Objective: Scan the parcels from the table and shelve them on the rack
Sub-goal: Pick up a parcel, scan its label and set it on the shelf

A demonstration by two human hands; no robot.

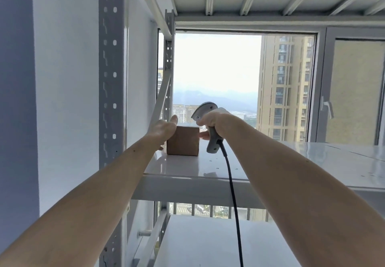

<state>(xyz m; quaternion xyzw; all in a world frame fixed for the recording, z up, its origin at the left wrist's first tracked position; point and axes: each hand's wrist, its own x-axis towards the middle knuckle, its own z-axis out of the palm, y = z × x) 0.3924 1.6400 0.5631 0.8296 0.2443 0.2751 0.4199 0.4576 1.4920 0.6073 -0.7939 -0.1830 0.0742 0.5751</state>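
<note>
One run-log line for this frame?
stage: shelving | box: on rack shelf | left hand: against box | right hand: grips scanner, finger touches box

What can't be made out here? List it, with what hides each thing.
Head view only:
- Cardboard box: any label is out of sight; only plain faces show.
- Left hand: fingers hidden behind the box.
- Scanner: trigger covered by the right hand.
- Scanner cable: cut off by bottom edge.
- Table: out of frame.
</note>
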